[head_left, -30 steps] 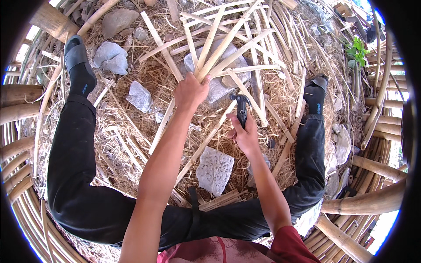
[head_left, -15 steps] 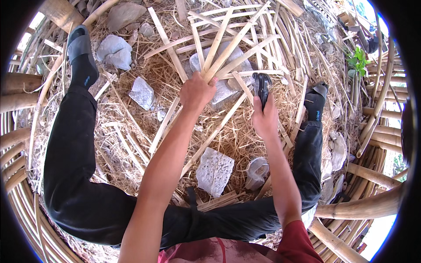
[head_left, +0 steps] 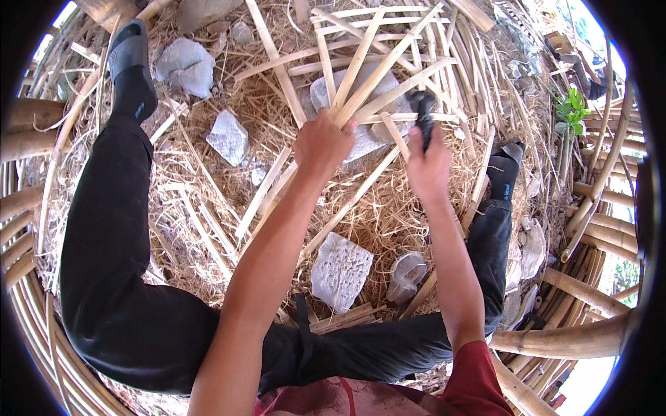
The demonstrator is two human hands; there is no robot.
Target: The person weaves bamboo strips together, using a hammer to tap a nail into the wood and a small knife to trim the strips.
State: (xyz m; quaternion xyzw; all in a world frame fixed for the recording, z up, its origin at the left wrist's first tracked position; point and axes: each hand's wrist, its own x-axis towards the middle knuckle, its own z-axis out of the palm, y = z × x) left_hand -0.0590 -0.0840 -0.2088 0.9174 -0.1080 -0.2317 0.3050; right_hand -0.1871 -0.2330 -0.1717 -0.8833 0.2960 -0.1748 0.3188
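Note:
My left hand (head_left: 323,144) is closed around the lower ends of several pale split-bamboo strips (head_left: 364,82), which fan out away from me. Gripped in my right hand (head_left: 429,163) is a short black hammer-like tool (head_left: 423,114), its head blurred by motion. That head is just right of the held strips, above a pale flat stone (head_left: 365,144) partly covered by them. Beyond my hands, more strips cross one another in a loose lattice (head_left: 378,23). Another strip (head_left: 395,132) slants between the stone and my right hand.
Dry shavings cover the ground between my outstretched legs (head_left: 104,229). A pitted stone block (head_left: 340,272) and a clear plastic cup-like container (head_left: 406,276) are near me. Grey stones (head_left: 227,138) lie at left. Bamboo poles (head_left: 565,338) edge the right side, near a green plant (head_left: 571,111).
My right hand has shifted slightly right and up with the tool, which now looks smeared. My left hand still grips the strips. The whole view has shifted slightly.

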